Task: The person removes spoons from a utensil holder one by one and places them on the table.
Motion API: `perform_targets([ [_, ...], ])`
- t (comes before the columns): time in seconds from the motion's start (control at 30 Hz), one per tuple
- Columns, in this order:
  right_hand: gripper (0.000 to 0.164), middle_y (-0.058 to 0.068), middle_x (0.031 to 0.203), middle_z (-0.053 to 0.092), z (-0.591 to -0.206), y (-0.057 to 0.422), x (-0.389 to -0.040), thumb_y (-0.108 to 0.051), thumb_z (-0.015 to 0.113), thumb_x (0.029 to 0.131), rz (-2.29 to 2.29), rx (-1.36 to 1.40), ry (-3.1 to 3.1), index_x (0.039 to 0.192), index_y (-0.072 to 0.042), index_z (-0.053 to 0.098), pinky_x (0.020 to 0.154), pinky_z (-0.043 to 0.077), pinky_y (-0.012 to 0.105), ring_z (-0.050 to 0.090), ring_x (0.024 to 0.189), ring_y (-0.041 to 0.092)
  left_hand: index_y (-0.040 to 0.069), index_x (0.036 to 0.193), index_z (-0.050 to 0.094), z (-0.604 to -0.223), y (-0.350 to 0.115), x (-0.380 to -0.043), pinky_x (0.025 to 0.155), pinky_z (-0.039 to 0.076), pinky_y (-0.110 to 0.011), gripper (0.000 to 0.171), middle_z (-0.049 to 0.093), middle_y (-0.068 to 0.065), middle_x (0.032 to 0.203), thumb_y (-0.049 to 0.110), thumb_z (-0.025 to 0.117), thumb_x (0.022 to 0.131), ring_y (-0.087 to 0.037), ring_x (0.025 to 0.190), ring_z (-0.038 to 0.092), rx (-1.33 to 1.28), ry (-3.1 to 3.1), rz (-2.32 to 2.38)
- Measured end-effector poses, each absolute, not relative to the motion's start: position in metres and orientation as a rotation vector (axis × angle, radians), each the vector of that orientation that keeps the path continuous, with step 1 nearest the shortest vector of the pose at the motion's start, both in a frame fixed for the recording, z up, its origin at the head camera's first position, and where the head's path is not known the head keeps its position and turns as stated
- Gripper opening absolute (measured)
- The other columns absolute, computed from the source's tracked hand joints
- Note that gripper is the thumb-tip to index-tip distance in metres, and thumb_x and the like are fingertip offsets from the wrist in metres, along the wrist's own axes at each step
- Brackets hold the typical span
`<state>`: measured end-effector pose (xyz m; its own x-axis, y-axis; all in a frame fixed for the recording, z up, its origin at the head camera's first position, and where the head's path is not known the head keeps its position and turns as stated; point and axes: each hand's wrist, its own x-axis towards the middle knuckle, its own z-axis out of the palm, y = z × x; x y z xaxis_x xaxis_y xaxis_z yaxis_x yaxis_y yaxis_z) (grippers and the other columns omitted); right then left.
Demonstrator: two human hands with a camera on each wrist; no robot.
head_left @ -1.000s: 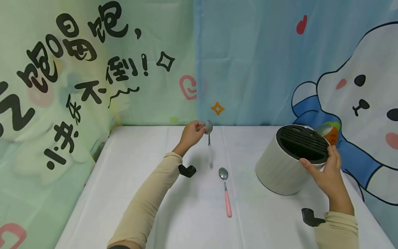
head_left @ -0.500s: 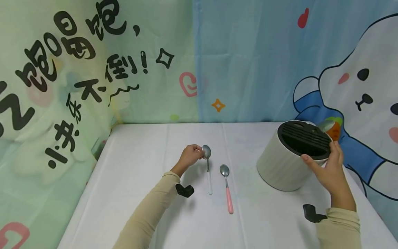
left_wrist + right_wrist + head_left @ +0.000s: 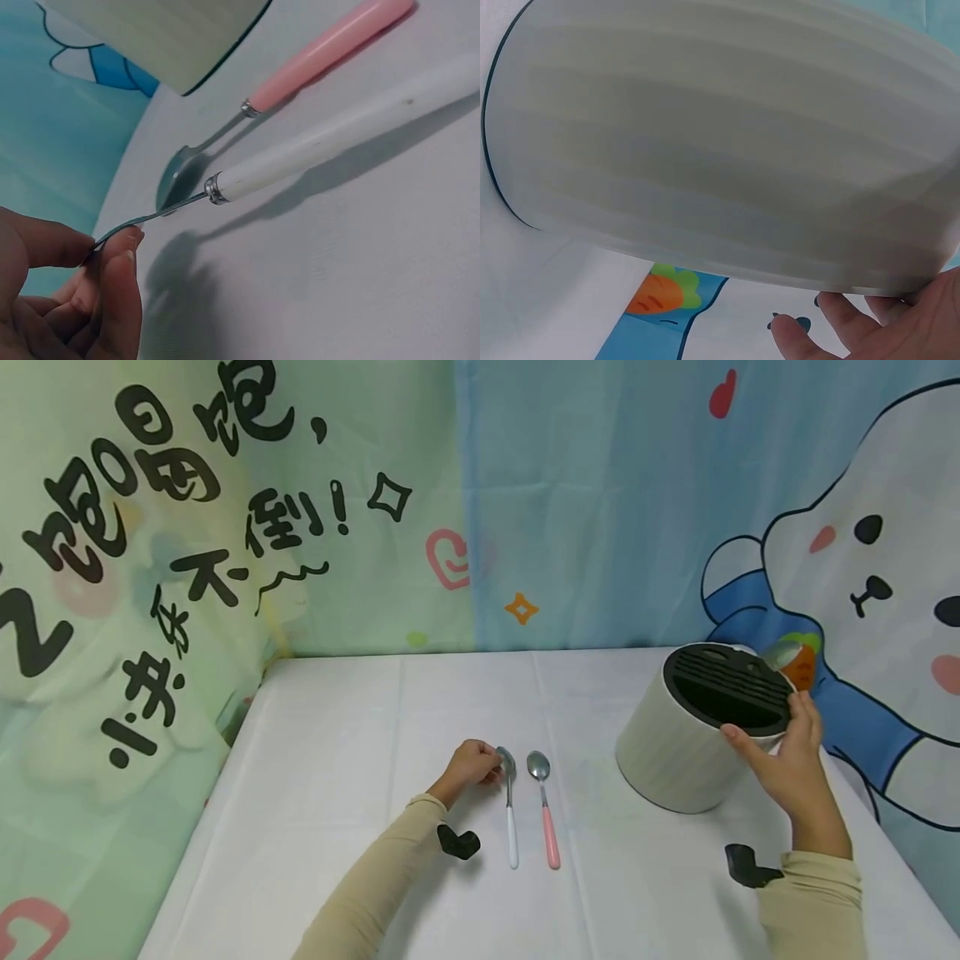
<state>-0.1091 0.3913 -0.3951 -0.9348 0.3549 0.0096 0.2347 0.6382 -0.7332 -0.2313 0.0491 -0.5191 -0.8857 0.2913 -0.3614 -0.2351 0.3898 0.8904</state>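
Observation:
My left hand (image 3: 474,763) pinches a spoon with a white handle (image 3: 322,146) by its metal bowl end, between thumb and fingers. The handle slants toward the near side of the table; its shadow runs close beside it. Just right of it lies a spoon with a pink handle (image 3: 551,837), bowl pointing away. At the right, my right hand (image 3: 793,777) holds a pale ribbed utensil holder (image 3: 675,752) near its rim, thumb in front and fingers along the right side. Its black slotted top (image 3: 727,689) faces me. Another spoon's bowl (image 3: 782,654) sticks up at the holder's back right.
A white cloth (image 3: 360,735) covers the table. Behind the table hangs a blue and green printed backdrop (image 3: 585,510) with lettering and a cartoon animal. The holder stands close to the table's right side.
My left hand has brought the white-handled spoon nearer and lower, to beside the pink-handled spoon, both now roughly parallel. My right hand stays on the holder; the head view shifts slightly.

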Motion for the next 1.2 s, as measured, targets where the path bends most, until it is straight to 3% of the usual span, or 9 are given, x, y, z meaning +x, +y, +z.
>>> perform_targets([
  [0.23,0.098,0.017,0.148,-0.027,-0.395,0.391,-0.107,-0.047,0.051,0.088,1.163,-0.484,-2.703,0.143,-0.005,-0.018,0.099,0.003,0.068,-0.016,0.134,0.047,-0.008,0.088,0.062,-0.529,0.053,-0.229,0.044,0.047,-0.018,0.015,0.056,-0.001,0.054,0.004,0.053,0.087,-0.005,0.042,0.053,-0.012,2.105,1.550],
  [0.6,0.098,0.016,0.147,-0.028,-0.393,0.391,-0.107,-0.048,0.050,0.088,1.162,-0.506,-2.721,0.143,-0.006,-0.019,0.098,0.004,0.068,-0.016,0.134,0.047,-0.004,0.078,0.060,-0.533,0.042,-0.229,0.041,0.044,-0.016,0.014,0.054,0.000,0.052,0.006,0.055,0.087,-0.005,0.039,0.050,0.011,2.092,1.487],
  [0.87,0.098,0.016,0.147,-0.028,-0.394,0.393,-0.108,-0.048,0.050,0.088,1.165,-0.514,-2.711,0.143,-0.006,-0.019,0.098,0.004,0.067,-0.017,0.135,0.045,0.004,0.075,0.061,-0.530,0.038,-0.245,0.044,0.043,-0.018,0.024,0.058,0.000,0.056,0.024,0.060,0.088,-0.007,0.045,0.051,0.070,2.307,1.237],
  [1.2,0.099,0.017,0.148,-0.026,-0.395,0.392,-0.106,-0.048,0.052,0.087,1.160,-0.494,-2.695,0.144,-0.006,-0.017,0.098,0.005,0.068,-0.016,0.135,0.045,0.008,0.101,0.060,-0.465,0.090,-0.264,0.053,0.047,-0.022,0.032,0.070,-0.006,0.080,0.037,0.054,0.091,-0.016,0.061,0.065,0.284,2.510,1.273],
])
